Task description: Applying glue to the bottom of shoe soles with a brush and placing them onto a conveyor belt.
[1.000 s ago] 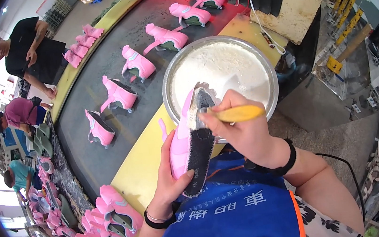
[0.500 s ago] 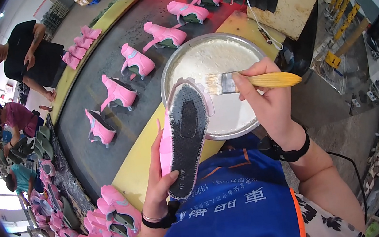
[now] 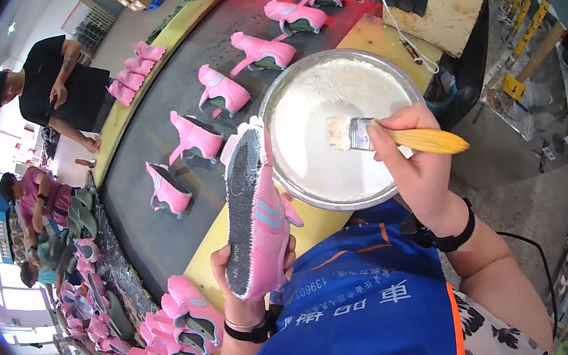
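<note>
My left hand [image 3: 242,312] grips a pink shoe upper [image 3: 272,239] near its lower end. The upper is tipped on its side, and its grey underside [image 3: 242,225] with white stitching round the edge faces left. In my right hand [image 3: 426,167] is a paintbrush [image 3: 428,139] with a yellow handle, held between thumb and fingers. Its pale, white-coated bristles are over a round metal basin [image 3: 333,204] of white, creamy liquid [image 3: 321,166]; I cannot tell whether they touch it. The upper's top end is beside the basin's left rim.
A dark conveyor belt [image 3: 130,186] carries a row of pink uppers [image 3: 197,137], with yellow ledges [image 3: 199,269] along it. More uppers [image 3: 191,316] are piled at lower left. Several people work at left, one in black [image 3: 60,88]. A white cable [image 3: 399,28] hangs behind the basin.
My left hand has turned the upper so its pink side shows, and drawn it left of the basin. The brush has moved away from the upper's edge to over the white liquid.
</note>
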Action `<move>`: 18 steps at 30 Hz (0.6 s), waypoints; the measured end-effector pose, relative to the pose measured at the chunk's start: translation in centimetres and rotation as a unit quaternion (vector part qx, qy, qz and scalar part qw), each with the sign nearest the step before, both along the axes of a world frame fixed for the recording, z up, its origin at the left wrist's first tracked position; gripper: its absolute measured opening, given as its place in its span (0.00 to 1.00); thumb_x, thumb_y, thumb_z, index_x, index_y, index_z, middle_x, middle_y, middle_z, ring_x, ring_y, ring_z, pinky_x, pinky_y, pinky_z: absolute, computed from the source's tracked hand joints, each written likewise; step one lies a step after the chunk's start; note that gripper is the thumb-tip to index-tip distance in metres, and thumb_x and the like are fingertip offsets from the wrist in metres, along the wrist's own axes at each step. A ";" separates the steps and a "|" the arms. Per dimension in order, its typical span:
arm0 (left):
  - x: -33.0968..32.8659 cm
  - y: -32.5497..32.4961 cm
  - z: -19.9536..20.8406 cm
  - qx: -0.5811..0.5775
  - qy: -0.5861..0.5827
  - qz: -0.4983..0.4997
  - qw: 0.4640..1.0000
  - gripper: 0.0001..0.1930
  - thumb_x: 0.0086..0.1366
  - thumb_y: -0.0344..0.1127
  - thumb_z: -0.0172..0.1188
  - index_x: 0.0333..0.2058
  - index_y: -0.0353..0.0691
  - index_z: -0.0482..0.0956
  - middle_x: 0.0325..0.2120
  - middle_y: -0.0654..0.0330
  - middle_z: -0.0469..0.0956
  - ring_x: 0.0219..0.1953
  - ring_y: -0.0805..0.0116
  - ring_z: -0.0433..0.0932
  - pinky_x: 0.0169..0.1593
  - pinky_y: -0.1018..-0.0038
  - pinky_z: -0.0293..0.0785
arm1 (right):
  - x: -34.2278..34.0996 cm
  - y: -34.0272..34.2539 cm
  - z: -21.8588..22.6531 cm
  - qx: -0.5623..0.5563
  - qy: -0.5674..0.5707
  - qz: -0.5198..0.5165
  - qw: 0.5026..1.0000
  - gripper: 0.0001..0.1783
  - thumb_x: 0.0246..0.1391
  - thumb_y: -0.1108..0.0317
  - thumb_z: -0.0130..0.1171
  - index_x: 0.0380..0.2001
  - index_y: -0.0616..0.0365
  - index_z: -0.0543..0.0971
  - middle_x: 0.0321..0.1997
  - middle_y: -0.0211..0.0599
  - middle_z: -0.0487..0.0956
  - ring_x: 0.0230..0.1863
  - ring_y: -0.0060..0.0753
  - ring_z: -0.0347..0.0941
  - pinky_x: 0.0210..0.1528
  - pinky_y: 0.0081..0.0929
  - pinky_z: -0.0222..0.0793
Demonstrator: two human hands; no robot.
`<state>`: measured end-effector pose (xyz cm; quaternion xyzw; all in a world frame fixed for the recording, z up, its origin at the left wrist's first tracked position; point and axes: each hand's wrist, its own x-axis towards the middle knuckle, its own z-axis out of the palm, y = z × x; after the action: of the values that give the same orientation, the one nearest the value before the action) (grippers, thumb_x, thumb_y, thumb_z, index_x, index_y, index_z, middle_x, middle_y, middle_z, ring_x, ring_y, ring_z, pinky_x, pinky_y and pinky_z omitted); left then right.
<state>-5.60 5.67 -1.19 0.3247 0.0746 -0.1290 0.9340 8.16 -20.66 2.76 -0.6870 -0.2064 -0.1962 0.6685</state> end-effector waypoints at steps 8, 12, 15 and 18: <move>-0.6 -0.7 1.4 -0.076 0.038 -0.048 0.995 0.48 0.58 0.69 0.48 0.63 0.29 0.66 0.43 0.36 0.75 0.32 0.53 0.78 0.27 0.67 0.76 | -0.9 1.6 -0.6 -0.004 -0.093 0.010 0.996 0.15 0.55 0.73 0.74 0.36 0.62 0.75 0.29 0.36 0.79 0.28 0.22 0.75 0.30 0.22 0.71; -1.4 -1.3 2.0 0.086 0.042 -0.017 0.995 0.48 0.58 0.68 0.45 0.62 0.27 0.66 0.41 0.39 0.79 0.31 0.57 0.79 0.28 0.70 0.77 | -1.2 2.5 -0.6 -0.007 -0.155 0.002 0.988 0.17 0.50 0.72 0.77 0.35 0.60 0.76 0.27 0.36 0.78 0.25 0.30 0.76 0.28 0.24 0.71; -1.7 -0.7 1.3 0.075 0.028 -0.037 0.996 0.48 0.58 0.69 0.46 0.62 0.28 0.66 0.42 0.38 0.79 0.32 0.54 0.81 0.29 0.69 0.78 | -1.7 2.6 -0.5 -0.045 -0.155 0.066 0.985 0.17 0.50 0.72 0.77 0.35 0.59 0.76 0.27 0.37 0.79 0.25 0.32 0.76 0.28 0.24 0.71; -1.9 0.2 0.4 -0.005 0.018 -0.064 0.998 0.50 0.56 0.65 0.54 0.66 0.28 0.61 0.50 0.39 0.76 0.45 0.52 0.82 0.44 0.66 0.82 | -2.4 2.4 0.0 -0.043 -0.151 0.065 0.986 0.16 0.51 0.71 0.77 0.34 0.59 0.77 0.29 0.38 0.79 0.26 0.32 0.76 0.29 0.24 0.71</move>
<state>-7.47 5.90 -0.81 0.3214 0.0702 -0.1945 0.9241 5.73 -18.30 2.77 -0.6629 -0.3570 -0.2446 0.6110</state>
